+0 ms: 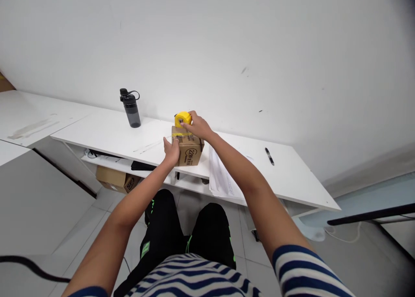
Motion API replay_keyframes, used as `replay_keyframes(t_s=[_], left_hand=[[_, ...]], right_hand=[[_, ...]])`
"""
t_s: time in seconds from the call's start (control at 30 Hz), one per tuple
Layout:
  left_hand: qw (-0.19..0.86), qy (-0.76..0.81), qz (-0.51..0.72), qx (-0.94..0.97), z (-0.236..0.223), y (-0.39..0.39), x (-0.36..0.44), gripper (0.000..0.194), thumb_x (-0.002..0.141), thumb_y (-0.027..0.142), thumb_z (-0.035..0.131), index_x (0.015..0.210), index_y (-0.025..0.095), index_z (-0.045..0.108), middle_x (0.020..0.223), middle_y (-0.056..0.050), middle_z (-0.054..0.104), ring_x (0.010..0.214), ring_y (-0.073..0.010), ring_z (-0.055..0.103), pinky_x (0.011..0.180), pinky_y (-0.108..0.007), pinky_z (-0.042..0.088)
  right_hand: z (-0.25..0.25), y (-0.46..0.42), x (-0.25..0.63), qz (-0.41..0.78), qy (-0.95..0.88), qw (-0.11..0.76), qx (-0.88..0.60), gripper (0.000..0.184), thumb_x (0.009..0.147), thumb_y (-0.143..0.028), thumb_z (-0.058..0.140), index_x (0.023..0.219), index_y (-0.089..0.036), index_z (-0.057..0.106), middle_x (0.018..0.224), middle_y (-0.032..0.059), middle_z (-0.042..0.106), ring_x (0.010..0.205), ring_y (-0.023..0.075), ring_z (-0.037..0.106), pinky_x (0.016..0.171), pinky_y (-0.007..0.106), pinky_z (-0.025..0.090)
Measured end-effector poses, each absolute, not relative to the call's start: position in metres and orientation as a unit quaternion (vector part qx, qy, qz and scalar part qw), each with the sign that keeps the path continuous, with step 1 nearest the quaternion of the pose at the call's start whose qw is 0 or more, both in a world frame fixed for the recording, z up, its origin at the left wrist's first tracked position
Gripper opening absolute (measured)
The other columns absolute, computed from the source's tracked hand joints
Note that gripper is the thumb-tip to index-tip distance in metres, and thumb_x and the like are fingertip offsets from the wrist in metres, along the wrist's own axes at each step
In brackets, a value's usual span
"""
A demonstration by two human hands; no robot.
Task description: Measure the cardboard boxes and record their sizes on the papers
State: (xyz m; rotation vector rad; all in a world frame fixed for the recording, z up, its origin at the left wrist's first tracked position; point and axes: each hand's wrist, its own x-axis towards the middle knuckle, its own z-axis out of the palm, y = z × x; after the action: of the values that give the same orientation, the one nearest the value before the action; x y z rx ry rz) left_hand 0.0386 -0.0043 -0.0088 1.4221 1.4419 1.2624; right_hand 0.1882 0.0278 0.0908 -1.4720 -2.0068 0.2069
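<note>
A small brown cardboard box [189, 152] with black print sits at the front edge of the white table. My left hand [171, 152] is at its left side, holding it near the front corner, with the thumb against the box. Above the far part of the box, my right hand [199, 126] grips a yellow tape measure [182, 119] by its case. A short yellow strip of tape blade [182, 134] appears to lie across the box top. Whether my left fingers also touch the blade cannot be made out.
A dark water bottle [132, 113] stands left on the table [155, 130]. White paper sheets [223, 176] lie right of the box, partly under my right arm, and a black pen [269, 156] farther right. Another carton [113, 179] sits below the shelf. The wall rises behind.
</note>
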Motion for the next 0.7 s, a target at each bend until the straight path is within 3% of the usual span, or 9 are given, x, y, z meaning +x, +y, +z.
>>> replay_keyframes(t_s=[0.1, 0.2, 0.27, 0.33, 0.43, 0.57, 0.7], left_hand=[[0.366, 0.590, 0.489, 0.529, 0.001, -0.011, 0.046, 0.092, 0.082, 0.045, 0.058, 0.156, 0.021, 0.007, 0.166, -0.010, 0.014, 0.153, -0.0296, 0.012, 0.124, -0.044, 0.016], [0.337, 0.574, 0.503, 0.551, 0.019, 0.003, 0.038, 0.095, 0.080, 0.043, 0.063, 0.156, 0.021, 0.011, 0.166, -0.011, 0.012, 0.154, -0.0311, 0.005, 0.125, -0.046, 0.009], [0.356, 0.563, 0.503, 0.551, 0.027, 0.024, 0.027, 0.090, 0.079, 0.041, 0.064, 0.154, 0.020, 0.019, 0.164, -0.014, 0.019, 0.152, -0.0336, 0.014, 0.123, -0.049, 0.018], [0.407, 0.509, 0.482, 0.586, 0.027, 0.044, 0.017, 0.082, 0.077, 0.040, 0.066, 0.148, 0.019, 0.032, 0.154, -0.017, 0.037, 0.141, -0.0347, 0.038, 0.114, -0.050, 0.034], [0.412, 0.423, 0.495, 0.637, 0.013, 0.063, 0.009, 0.073, 0.072, 0.040, 0.071, 0.137, 0.017, 0.047, 0.132, -0.014, 0.056, 0.117, -0.0279, 0.059, 0.103, -0.045, 0.046], [0.373, 0.400, 0.528, 0.650, -0.002, 0.067, 0.009, 0.076, 0.070, 0.044, 0.073, 0.137, 0.018, 0.050, 0.131, -0.014, 0.056, 0.112, -0.0259, 0.061, 0.098, -0.043, 0.049], [0.329, 0.400, 0.510, 0.687, -0.001, 0.070, 0.007, 0.059, 0.072, 0.045, 0.071, 0.125, 0.019, 0.063, 0.129, -0.012, 0.059, 0.121, -0.0305, 0.055, 0.104, -0.045, 0.044]], right_hand=[[0.088, 0.027, 0.197, 0.068, -0.705, 0.383, -0.593, 0.049, 0.085, -0.055, 0.051, 0.117, -0.019, 0.042, 0.101, 0.0118, 0.068, 0.085, 0.0270, 0.062, 0.073, 0.037, 0.048], [0.084, 0.024, 0.198, 0.090, -0.690, 0.379, -0.610, 0.049, 0.086, -0.056, 0.050, 0.115, -0.019, 0.040, 0.104, 0.0144, 0.068, 0.087, 0.0291, 0.064, 0.073, 0.039, 0.050], [0.081, 0.021, 0.192, 0.113, -0.702, 0.357, -0.606, 0.048, 0.086, -0.055, 0.049, 0.116, -0.019, 0.039, 0.105, 0.0156, 0.068, 0.088, 0.0300, 0.065, 0.074, 0.040, 0.050], [0.076, 0.020, 0.182, 0.124, -0.711, 0.342, -0.602, 0.046, 0.087, -0.052, 0.048, 0.117, -0.018, 0.038, 0.107, 0.0164, 0.068, 0.089, 0.0308, 0.065, 0.075, 0.041, 0.051], [0.070, 0.021, 0.167, 0.114, -0.708, 0.343, -0.607, 0.044, 0.089, -0.050, 0.047, 0.118, -0.017, 0.037, 0.107, 0.0177, 0.068, 0.092, 0.0325, 0.066, 0.076, 0.041, 0.051], [0.067, 0.025, 0.156, 0.094, -0.723, 0.333, -0.598, 0.043, 0.092, -0.048, 0.044, 0.119, -0.016, 0.038, 0.109, 0.0194, 0.068, 0.094, 0.0335, 0.066, 0.076, 0.041, 0.051], [0.071, 0.023, 0.153, 0.068, -0.741, 0.303, -0.596, 0.040, 0.094, -0.044, 0.042, 0.121, -0.014, 0.038, 0.110, 0.0217, 0.067, 0.096, 0.0344, 0.066, 0.078, 0.043, 0.050]])
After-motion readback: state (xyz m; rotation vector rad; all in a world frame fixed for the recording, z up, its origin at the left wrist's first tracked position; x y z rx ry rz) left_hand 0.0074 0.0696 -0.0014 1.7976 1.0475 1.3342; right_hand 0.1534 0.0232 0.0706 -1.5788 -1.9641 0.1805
